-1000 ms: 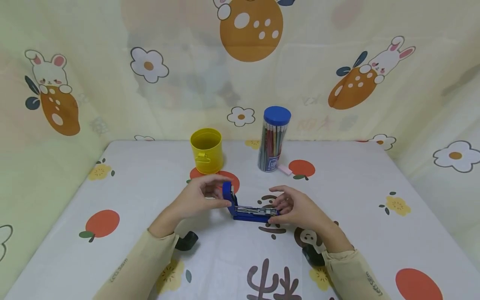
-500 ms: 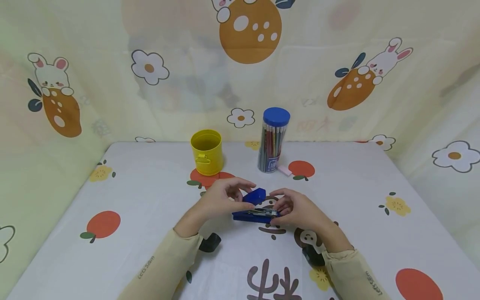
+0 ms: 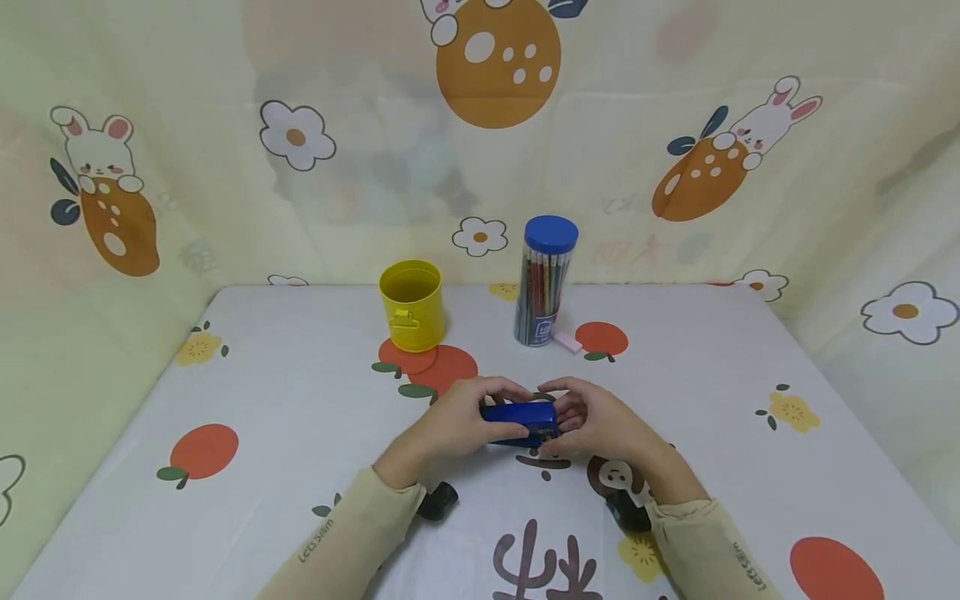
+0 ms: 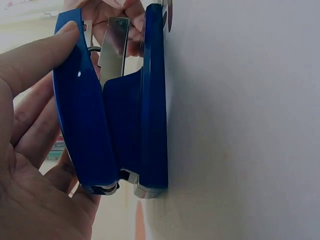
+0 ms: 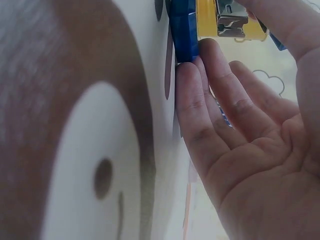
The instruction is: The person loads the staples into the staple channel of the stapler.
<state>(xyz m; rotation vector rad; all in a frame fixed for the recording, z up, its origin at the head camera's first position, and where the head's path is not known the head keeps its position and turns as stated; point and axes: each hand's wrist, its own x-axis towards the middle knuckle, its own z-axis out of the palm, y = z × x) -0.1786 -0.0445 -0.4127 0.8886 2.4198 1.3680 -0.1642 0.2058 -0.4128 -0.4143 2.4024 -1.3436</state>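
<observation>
A blue stapler [image 3: 521, 414] stands on the table between both hands. My left hand [image 3: 459, 421] grips its upper arm; in the left wrist view the thumb [image 4: 70, 42] presses on the blue cover, with the other fingers behind. A gap shows between the upper arm and the base, with the metal staple magazine [image 4: 115, 52] visible inside. My right hand [image 3: 607, 423] holds the front end of the base. In the right wrist view its fingertips [image 5: 189, 75] touch the blue base end, while the thumb's tip is cut off by the frame's top.
Behind the hands stand a yellow bucket [image 3: 412, 310] and a clear tube of pencils [image 3: 543, 283] with a blue lid. A small pink eraser-like block [image 3: 567, 342] lies beside the tube. Patterned cloth covers the table [image 3: 300, 392] and hangs behind it.
The stapler's upper arm, raised upright a second ago, has swung down to the right over the base. My left hand has moved rightward with it. My right hand has stayed at the front end.
</observation>
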